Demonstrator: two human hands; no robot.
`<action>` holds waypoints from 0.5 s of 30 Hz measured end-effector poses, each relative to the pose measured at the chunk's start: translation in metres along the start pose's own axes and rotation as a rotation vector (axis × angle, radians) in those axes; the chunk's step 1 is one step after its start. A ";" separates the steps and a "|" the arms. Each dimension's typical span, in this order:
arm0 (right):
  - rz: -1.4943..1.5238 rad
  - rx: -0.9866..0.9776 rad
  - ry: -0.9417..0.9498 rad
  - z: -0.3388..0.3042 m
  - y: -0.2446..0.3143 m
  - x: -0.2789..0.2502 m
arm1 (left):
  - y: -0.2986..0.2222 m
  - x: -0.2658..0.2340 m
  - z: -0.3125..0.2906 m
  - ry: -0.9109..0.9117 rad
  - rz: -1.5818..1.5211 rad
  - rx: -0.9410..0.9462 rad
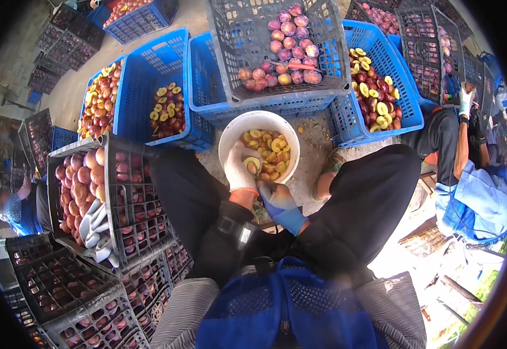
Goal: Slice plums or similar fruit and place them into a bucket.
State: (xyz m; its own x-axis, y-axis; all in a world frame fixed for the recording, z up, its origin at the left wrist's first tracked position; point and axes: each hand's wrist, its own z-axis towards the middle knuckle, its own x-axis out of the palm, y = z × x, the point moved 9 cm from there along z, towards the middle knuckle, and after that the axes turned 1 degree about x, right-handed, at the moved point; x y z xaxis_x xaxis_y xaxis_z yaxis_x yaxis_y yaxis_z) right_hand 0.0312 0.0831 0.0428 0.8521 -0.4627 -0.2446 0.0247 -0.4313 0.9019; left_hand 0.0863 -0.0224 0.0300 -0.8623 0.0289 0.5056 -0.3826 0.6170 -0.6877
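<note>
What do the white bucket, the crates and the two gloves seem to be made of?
The bucket looks like smooth, matte white plastic, with a thick rounded rim. The crates seem moulded plastic too: rigid lattice walls, in blue and dark grey. The left hand wears what looks like a white knitted fabric glove, soft and dull. The right hand wears a blue glove, probably rubber or coated fabric; the picture leaves that open.

The scene is seen by a single head-worn fisheye camera, aimed steeply downward from above the seated person's lap. The white bucket (pixel 259 125) is placed just above the picture's centre and is viewed closely from above. Beyond it, blue crates (pixel 149 75) are curved toward the upper rim; nearer than it, the knees and apron are shown. No second view is given.
</note>
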 end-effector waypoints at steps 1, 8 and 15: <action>0.042 -0.082 0.010 0.000 0.008 0.000 | 0.004 0.003 -0.001 0.013 -0.024 -0.060; 0.021 0.000 0.051 0.000 -0.004 0.007 | 0.020 -0.002 -0.007 -0.059 -0.068 -0.192; -0.074 0.109 0.071 0.001 -0.013 0.007 | -0.002 0.003 -0.004 0.007 -0.019 -0.047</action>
State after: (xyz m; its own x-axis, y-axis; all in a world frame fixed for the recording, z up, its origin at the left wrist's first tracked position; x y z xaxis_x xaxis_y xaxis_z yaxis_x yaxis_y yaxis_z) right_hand 0.0362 0.0850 0.0286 0.8849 -0.3721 -0.2801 0.0356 -0.5456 0.8373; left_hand 0.0856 -0.0199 0.0351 -0.8527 0.0226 0.5220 -0.3825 0.6536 -0.6531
